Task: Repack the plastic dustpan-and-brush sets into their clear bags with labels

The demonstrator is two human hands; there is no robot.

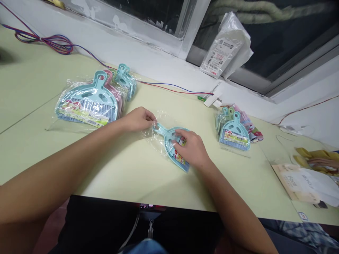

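A light-blue toy-sized dustpan [167,135] with a blue brush and a printed label lies tilted at the middle of the table, partly inside a clear plastic bag [156,144]. My left hand [140,119] pinches the bag's film beside the handle's looped end. Over the pan's wide part rests my right hand [191,146], thumb and fingers gripping the dustpan and covering some of the label. To the left stands a stack of bagged dustpans [88,100] in blue, pink and green. Behind it are more blue dustpans [124,77].
Further bagged dustpans [234,132] stand at the right, with patterned cloth [253,128] behind them. Red and blue wires [55,44] run along the wall. A plastic bag with a label [221,53] leans on the window sill. A printed pouch [304,183] lies far right.
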